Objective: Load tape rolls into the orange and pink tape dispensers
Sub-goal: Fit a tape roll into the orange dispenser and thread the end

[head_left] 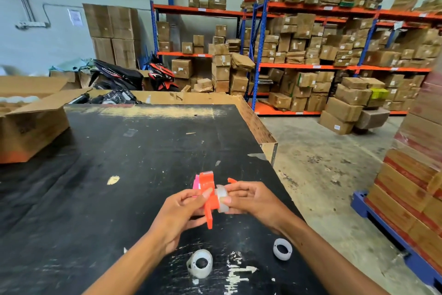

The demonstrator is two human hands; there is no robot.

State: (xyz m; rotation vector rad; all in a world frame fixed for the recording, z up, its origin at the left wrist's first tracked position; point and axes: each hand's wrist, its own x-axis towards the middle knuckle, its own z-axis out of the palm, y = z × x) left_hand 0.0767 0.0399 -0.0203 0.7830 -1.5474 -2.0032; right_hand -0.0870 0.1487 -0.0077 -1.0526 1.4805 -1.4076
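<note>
the left hand [180, 208] grips the orange tape dispenser [208, 195] above the black table [114, 175]. the right hand [251, 199] presses a clear tape roll [222, 195] against the dispenser's right side, fingers [226, 200] on the roll's rim. the pink tape dispenser [196, 184] shows partly behind the orange one. two more clear tape rolls lie flat on the table nearer the person: one [200, 263] below the hands, one [282, 248] beside the right forearm. an open cardboard box [31, 127] sits at the table's left edge.
</note>
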